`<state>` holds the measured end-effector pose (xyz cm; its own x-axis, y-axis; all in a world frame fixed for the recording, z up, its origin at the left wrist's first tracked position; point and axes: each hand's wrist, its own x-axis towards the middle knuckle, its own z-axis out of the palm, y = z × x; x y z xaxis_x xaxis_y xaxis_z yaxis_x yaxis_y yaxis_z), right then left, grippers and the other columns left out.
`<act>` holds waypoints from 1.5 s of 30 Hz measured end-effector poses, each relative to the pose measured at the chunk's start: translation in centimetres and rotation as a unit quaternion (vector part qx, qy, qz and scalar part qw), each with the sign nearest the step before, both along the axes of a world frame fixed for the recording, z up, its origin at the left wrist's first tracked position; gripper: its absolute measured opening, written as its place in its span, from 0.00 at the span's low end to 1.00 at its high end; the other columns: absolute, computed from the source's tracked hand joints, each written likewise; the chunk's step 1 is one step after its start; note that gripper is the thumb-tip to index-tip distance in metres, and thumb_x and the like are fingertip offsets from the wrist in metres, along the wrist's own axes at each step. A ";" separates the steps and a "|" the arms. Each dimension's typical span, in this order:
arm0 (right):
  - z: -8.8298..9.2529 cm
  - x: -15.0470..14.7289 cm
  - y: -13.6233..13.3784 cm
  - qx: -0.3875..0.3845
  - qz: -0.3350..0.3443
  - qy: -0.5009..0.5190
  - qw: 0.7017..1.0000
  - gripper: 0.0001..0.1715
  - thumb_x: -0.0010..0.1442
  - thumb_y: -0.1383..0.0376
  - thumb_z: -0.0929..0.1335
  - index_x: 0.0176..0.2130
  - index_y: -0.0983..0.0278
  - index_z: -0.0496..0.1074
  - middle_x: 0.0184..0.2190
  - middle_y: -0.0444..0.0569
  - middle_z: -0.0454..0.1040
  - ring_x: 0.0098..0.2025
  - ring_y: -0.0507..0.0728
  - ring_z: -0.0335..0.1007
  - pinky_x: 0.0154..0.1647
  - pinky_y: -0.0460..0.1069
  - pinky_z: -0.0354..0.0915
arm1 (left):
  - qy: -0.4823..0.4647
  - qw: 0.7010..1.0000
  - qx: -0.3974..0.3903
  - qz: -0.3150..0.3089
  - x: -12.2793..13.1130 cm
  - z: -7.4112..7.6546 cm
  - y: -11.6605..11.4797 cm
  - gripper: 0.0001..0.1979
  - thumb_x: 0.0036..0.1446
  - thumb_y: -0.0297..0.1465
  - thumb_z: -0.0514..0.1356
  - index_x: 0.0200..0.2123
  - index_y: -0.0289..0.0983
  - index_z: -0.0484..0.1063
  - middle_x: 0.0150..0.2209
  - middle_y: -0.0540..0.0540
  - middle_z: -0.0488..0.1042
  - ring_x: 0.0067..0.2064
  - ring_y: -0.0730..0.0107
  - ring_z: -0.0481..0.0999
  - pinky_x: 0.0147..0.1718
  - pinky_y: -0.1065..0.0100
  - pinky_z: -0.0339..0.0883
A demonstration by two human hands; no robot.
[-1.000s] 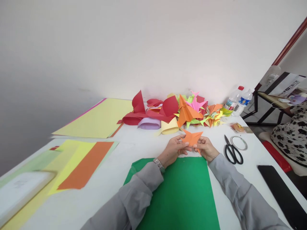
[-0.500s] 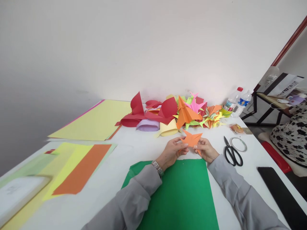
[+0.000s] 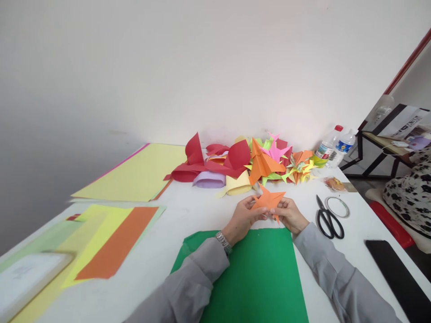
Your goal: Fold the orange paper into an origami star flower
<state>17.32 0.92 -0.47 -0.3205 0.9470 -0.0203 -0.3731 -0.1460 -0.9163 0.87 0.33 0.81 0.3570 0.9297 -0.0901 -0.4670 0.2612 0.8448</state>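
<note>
An orange folded paper star (image 3: 269, 198) is held up between both hands, its points spread outward. My left hand (image 3: 245, 218), with a metal watch at the wrist, pinches its left and lower side, thumb in front. My right hand (image 3: 290, 214) pinches the lower right side, and the thumbs come close together near the bottom. Fingers behind the paper are partly hidden. Below the hands, a green sheet (image 3: 259, 273) lies on the white table, partly covered by my left forearm.
Behind the hands lies a pile of folded paper pieces, among them an orange paper plane (image 3: 263, 163) and a red paper form (image 3: 237, 158). Scissors (image 3: 329, 220), a ring of tape (image 3: 337, 207) and two bottles (image 3: 325, 148) are on the right. Coloured sheets (image 3: 117, 242) lie left. A person (image 3: 409, 193) sits far right.
The view has tilted slightly, so everything sits a little lower. My thumbs have drawn closer together on the orange star, which has turned slightly.
</note>
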 end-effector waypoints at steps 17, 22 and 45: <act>0.1 -0.4 -0.3 0.026 -0.012 -0.045 0.999 0.14 0.39 0.65 0.77 0.27 0.68 0.75 0.20 0.46 0.74 0.21 0.51 0.67 0.23 0.46 0.63 | 0.107 0.991 0.034 0.067 0.1 0.2 0.0 0.26 0.35 0.32 0.71 0.40 0.30 0.68 0.19 0.51 0.72 0.20 0.74 0.70 0.22 0.71 0.67; 0.4 -0.8 -0.5 0.035 -0.045 -0.062 0.996 0.15 0.38 0.65 0.77 0.29 0.67 0.75 0.20 0.45 0.75 0.21 0.51 0.66 0.22 0.45 0.62 | 0.139 0.985 0.044 0.090 0.2 0.2 -0.1 0.29 0.35 0.32 0.70 0.42 0.30 0.67 0.20 0.51 0.73 0.20 0.72 0.72 0.23 0.70 0.69; -0.1 0.1 -0.2 0.029 -0.046 -0.044 0.998 0.17 0.42 0.67 0.75 0.35 0.68 0.76 0.22 0.46 0.77 0.21 0.51 0.69 0.24 0.46 0.66 | 0.085 0.993 0.016 0.081 -0.1 -0.2 0.0 0.30 0.37 0.32 0.70 0.45 0.30 0.65 0.19 0.51 0.73 0.21 0.70 0.74 0.24 0.68 0.72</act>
